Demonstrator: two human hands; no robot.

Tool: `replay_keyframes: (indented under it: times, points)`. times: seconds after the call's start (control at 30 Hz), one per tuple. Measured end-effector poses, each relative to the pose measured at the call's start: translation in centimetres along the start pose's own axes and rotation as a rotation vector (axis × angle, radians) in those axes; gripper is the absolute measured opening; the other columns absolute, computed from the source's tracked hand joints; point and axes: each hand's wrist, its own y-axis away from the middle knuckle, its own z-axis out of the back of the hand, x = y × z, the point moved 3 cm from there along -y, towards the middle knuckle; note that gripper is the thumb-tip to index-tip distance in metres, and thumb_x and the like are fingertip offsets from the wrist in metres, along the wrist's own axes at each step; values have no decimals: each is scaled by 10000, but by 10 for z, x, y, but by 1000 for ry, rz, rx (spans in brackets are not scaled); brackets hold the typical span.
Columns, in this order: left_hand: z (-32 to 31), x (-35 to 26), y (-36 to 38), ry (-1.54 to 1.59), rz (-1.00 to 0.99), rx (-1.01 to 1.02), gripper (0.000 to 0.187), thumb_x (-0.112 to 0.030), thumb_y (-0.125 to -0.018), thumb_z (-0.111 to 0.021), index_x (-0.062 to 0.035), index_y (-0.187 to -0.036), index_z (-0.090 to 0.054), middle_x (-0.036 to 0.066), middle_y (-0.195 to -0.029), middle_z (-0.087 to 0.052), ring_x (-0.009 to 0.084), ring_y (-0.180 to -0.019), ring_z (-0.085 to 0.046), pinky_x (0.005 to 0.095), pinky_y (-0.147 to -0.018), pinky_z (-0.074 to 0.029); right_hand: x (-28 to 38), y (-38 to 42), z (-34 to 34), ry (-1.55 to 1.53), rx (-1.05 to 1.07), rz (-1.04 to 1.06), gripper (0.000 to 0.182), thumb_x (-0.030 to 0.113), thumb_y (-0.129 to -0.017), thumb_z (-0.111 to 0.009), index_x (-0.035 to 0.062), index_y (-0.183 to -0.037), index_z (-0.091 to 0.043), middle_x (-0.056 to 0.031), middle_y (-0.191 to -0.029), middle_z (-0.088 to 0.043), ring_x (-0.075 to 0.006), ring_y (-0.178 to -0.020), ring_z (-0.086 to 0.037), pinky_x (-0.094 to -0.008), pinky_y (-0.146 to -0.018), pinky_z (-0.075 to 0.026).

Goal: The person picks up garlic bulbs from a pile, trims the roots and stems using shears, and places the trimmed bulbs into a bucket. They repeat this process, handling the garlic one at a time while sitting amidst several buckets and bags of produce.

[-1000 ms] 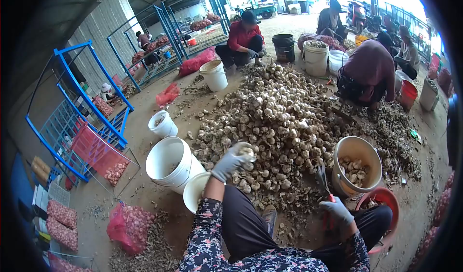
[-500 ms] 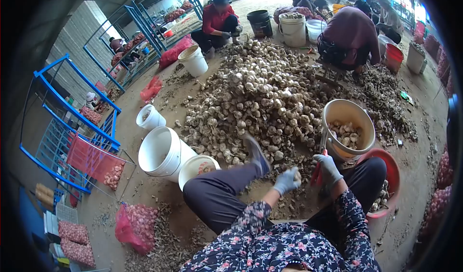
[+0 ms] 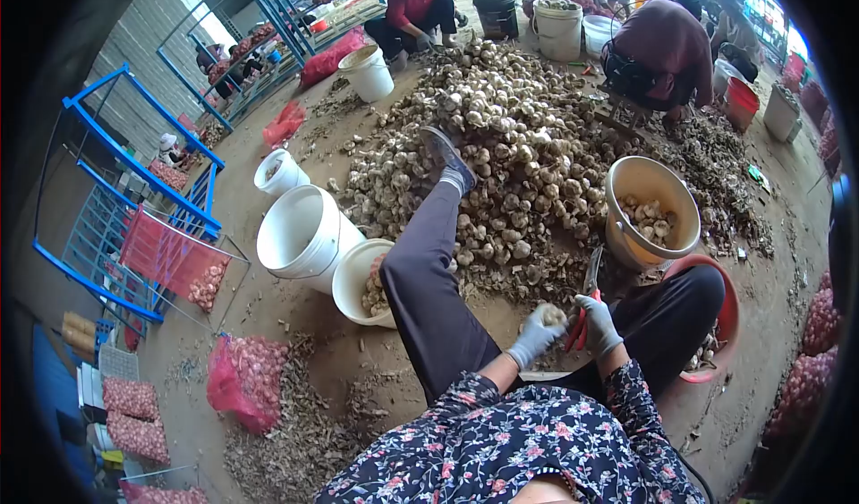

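Note:
My left hand [image 3: 534,341], in a pale glove, is closed around a garlic bulb [image 3: 552,315]. Just to its right, my right hand [image 3: 602,327], also gloved, grips the red handles of a pair of shears [image 3: 591,276], whose metal blades point up and away from me. The bulb is beside the shears, apart from the blades. Beyond both hands rises a large pile of garlic bulbs [image 3: 501,164] with dry stems. A beige bucket [image 3: 626,242] with some garlic in it stands close past my right hand.
A red basin [image 3: 729,325] with garlic is beside my right knee. White buckets [image 3: 335,258] stand left of my outstretched leg. Pink net sacks [image 3: 246,383] lie at left. Other people [image 3: 658,52] work around the pile; blue metal frames [image 3: 143,195] stand at left.
My left leg has stretched forward, the foot now against the pile. The shears have swung up so their blades show. My left hand still holds a bulb, now more clearly seen.

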Motion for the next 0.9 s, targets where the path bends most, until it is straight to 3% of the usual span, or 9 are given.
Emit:
replay_keyframes:
  times: [0.1,0.17,0.23,0.3,0.37,0.43,0.57,0.63,0.9]
  points:
    - [24,-79,-7,171,-37,-106,264,27,-777,-669,-80,-982,-542,5,-867,-599,104,-778,-592,231,-698,-507,35,28,-24,1,84,-67,111,174,-859,-580,83,-872,-519,-19,-657,-522,-148,-516,-503,-296,-493,-452]
    - [44,-112,-18,278,-195,-74,304,68,-791,-624,-81,-1042,-537,3,-880,-586,103,-756,-577,239,-700,-508,50,39,-42,121,101,-20,89,161,-860,-571,90,-865,-517,-16,-653,-523,-124,-508,-493,-272,-493,-440]
    - [49,-155,-14,360,-224,-195,356,106,-776,-589,-73,-1079,-531,22,-883,-595,129,-788,-587,269,-700,-515,53,37,-53,466,250,219,133,157,-814,-611,52,-803,-529,-53,-614,-513,-159,-548,-537,-342,-507,-458]
    - [66,-158,-30,366,-432,-106,414,97,-777,-601,-60,-1149,-513,23,-883,-606,133,-790,-591,261,-696,-508,60,38,-69,921,225,971,142,106,-772,-601,33,-837,-498,-124,-637,-535,-282,-634,-598,-426,-591,-474]
    - [78,-169,-31,-13,-490,-173,453,61,-750,-636,-33,-1168,-489,27,-977,-601,135,-823,-585,247,-740,-495,61,41,-76,1239,184,783,204,89,-742,-589,24,-898,-474,-205,-763,-571,-395,-780,-597,-475,-679,-459]
    - [80,-205,-14,-509,-711,-313,476,-7,-732,-693,-10,-1165,-496,46,-977,-612,137,-838,-590,254,-759,-494,75,55,-90,1275,185,882,242,95,-749,-579,40,-956,-466,-224,-859,-589,-425,-837,-571,-481,-691,-457]
    - [87,-203,-18,-368,-539,-332,501,-23,-688,-742,20,-1131,-511,73,-865,-661,111,-753,-621,252,-691,-514,87,57,-102,1431,95,928,307,147,-760,-613,48,-1013,-470,-190,-847,-583,-381,-805,-594,-468,-695,-474]
    - [88,-207,-16,-379,-375,-336,454,-36,-702,-729,22,-1110,-539,50,-944,-634,109,-837,-594,255,-782,-489,90,58,-103,1507,69,938,338,180,-766,-628,47,-1033,-470,-173,-874,-581,-358,-829,-598,-456,-706,-474]
    - [92,-195,-35,-792,-452,-482,431,-118,-674,-802,-21,-1035,-589,108,-889,-698,150,-790,-677,280,-712,-529,80,43,-109,1532,172,812,377,209,-768,-631,53,-1065,-458,-173,-925,-580,-350,-908,-592,-450,-754,-462]
